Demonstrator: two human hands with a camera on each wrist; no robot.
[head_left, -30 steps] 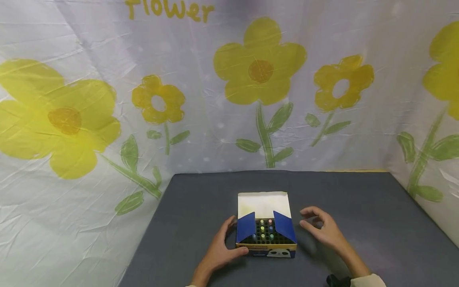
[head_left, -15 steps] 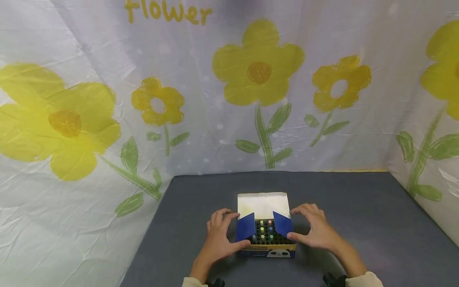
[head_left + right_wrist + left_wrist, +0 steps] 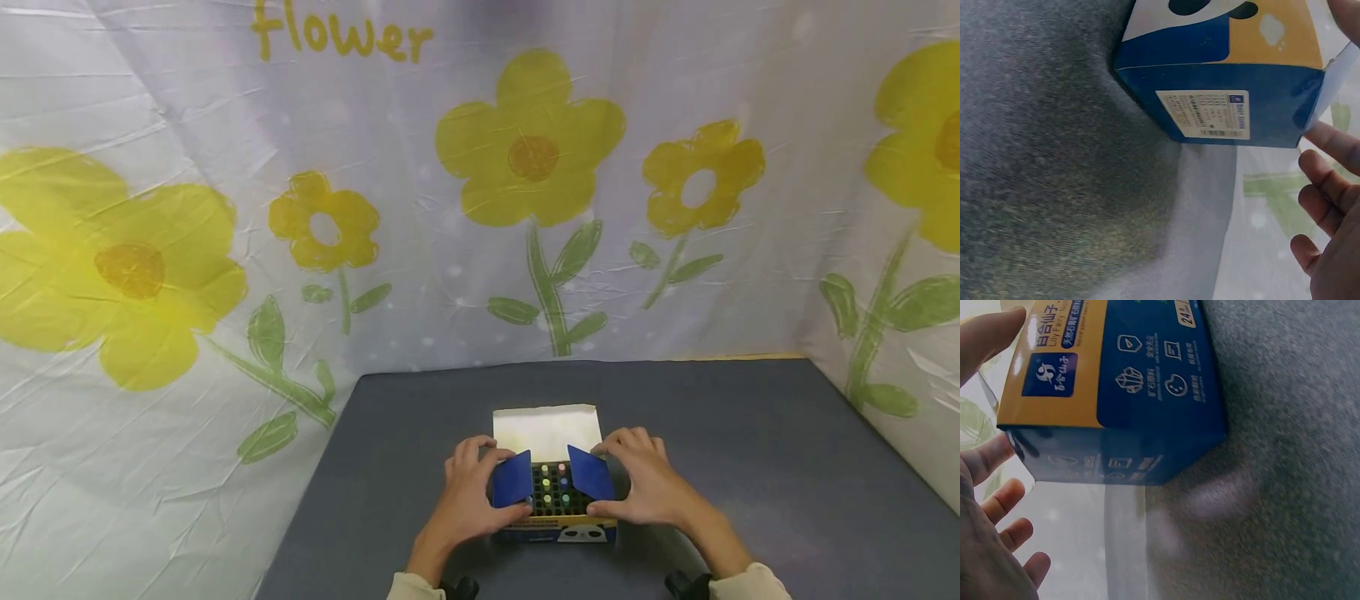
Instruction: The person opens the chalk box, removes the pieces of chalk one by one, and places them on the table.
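Note:
A blue and yellow cardboard chalk box with a panda on its front stands on the dark table. Its white-lined lid is raised at the back, and several coloured chalk sticks stand in a dark holder with holes. My left hand holds the left blue flap between thumb and index finger, at its near and far edges. Likewise, my right hand spans the right blue flap. Both flaps slant upward. In each wrist view the other fingers are spread beside the box.
The dark grey table extends around the box on all sides. Behind it hangs a white cloth with painted yellow flowers. A small dark wrist mount shows at the left cuff.
Both hands have moved inward, from beside the box to its two side flaps. The box has kept its place. The head view has tilted slightly upward.

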